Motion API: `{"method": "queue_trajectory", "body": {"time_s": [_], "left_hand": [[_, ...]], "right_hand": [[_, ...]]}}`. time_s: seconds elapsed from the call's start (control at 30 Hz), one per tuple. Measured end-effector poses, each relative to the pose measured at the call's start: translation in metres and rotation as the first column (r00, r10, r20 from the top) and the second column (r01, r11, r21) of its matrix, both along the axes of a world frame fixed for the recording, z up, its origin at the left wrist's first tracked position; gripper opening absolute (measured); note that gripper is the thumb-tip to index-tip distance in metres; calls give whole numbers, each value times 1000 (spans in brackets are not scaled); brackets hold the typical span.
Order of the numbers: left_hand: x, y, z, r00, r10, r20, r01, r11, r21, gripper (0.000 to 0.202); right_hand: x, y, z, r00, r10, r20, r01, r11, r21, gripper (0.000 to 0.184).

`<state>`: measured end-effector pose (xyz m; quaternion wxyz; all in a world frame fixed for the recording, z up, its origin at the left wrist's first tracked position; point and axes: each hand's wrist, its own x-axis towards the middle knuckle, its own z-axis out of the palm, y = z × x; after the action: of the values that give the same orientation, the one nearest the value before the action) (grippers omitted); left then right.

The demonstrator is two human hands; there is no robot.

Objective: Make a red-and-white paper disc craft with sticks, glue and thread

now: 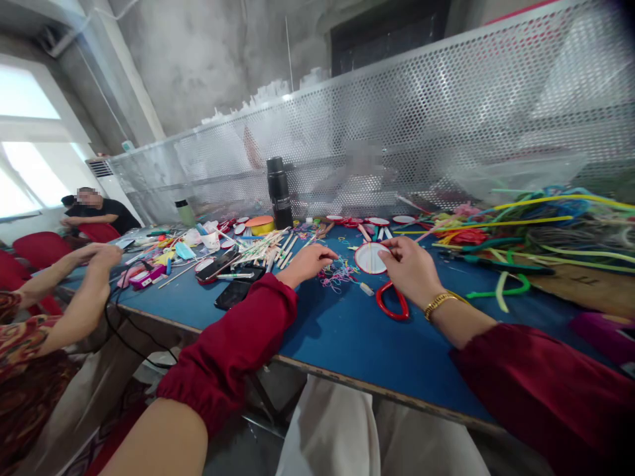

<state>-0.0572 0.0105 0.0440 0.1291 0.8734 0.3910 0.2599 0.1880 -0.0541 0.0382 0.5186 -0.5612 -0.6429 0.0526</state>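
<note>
- Right fingers (396,243) pinch the disc (368,259)!
- Left fingers (323,251) narrow, near the threads (339,276); holding any? Can't tell.
- Seemingly disc-handling now; next calls for steady right fingers.

We wear a loose left oversleeve of deep red cloth (238,350), its upper edge gathered and ruffled, and a matching right sleeve of deep red cloth (540,390). A gold-coloured, linked metal bracelet (439,303) circles our right wrist (455,325); we have on creased, pale beige cloth trousers (330,430).

The blue table (342,350) leaves room along its front; tangled threads (338,275) and a red handle (395,316) obstruct beyond.
</note>
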Motion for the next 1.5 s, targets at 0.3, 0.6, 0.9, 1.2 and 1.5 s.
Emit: {"method": "queue_trajectory", "body": {"time_s": [0.3,0.6,0.9,1.2,1.5], "left_hand": [[-6,8,-1,998,43,-38,-42,999,35,24],[-2,7,-1,1000,-8,-16,10,990,140,27],[19,2,-6,936,176,-304,-114,971,210,30],[24,-7,-4,921,216,-325,-148,964,221,24],[8,8,-7,978,127,163,-133,991,25,10]], "right_hand": [[2,1,1,1000,-8,-15,7,999,-39,18],[0,1,-1,999,21,-28,-22,998,-65,19],[-4,-3,3,1000,21,-7,-22,997,-68,20],[-6,-3,2,997,68,-36,-71,994,-89,17],[-8,-2,0,963,186,-195,-211,971,-113,20]]}}
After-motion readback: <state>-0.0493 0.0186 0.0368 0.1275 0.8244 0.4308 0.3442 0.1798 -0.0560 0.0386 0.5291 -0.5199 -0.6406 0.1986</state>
